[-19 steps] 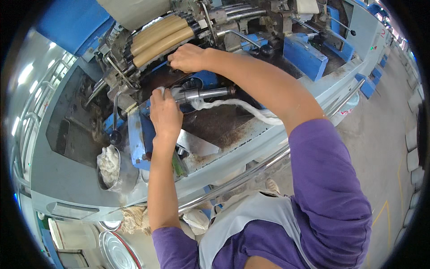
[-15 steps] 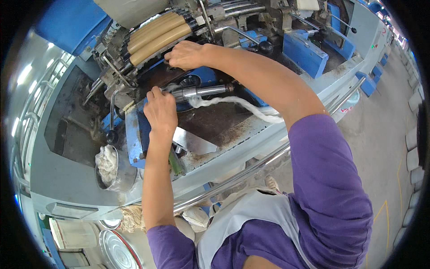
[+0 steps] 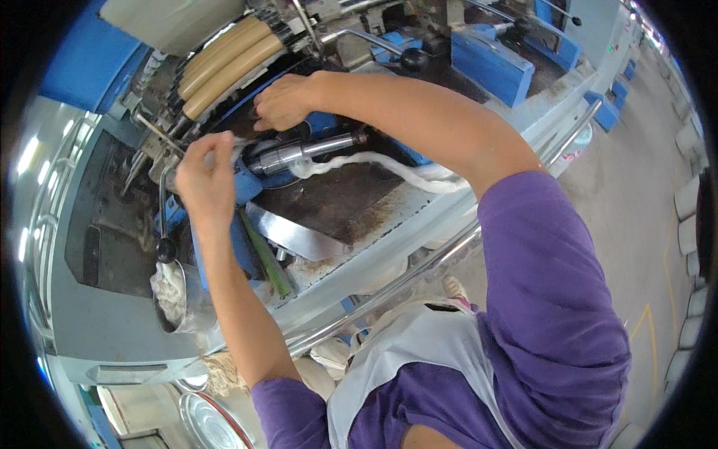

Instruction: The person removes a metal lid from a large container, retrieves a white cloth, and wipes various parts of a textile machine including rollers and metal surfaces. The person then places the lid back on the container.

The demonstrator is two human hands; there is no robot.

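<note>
Beside the tan rollers (image 3: 233,67) of a machine, my left hand (image 3: 203,179) is raised with thumb and fingers drawn together. A thin, blurred pale wisp (image 3: 241,142) lies near its fingertips; whether they grip it is unclear. My right hand (image 3: 288,102) reaches over the dark recess just below the rollers, fingers curled down and their tips partly hidden. Under both hands sits a shiny metal shaft (image 3: 303,152). A thick white fibre strand (image 3: 374,159) runs from this shaft rightward to the machine's front edge.
A flat metal plate (image 3: 299,232) and a green strip (image 3: 265,258) lie near my left forearm. A black-knobbed lever (image 3: 166,249) stands left, above a container of white fibre (image 3: 170,295). Another black knob (image 3: 414,59) and a blue block (image 3: 491,66) are farther right. A metal rail (image 3: 389,292) runs along the front.
My left hand has moved left, away from the metal shaft, uncovering more of the shaft and green strip. My right hand stays below the rollers. The whole view has shifted slightly.
</note>
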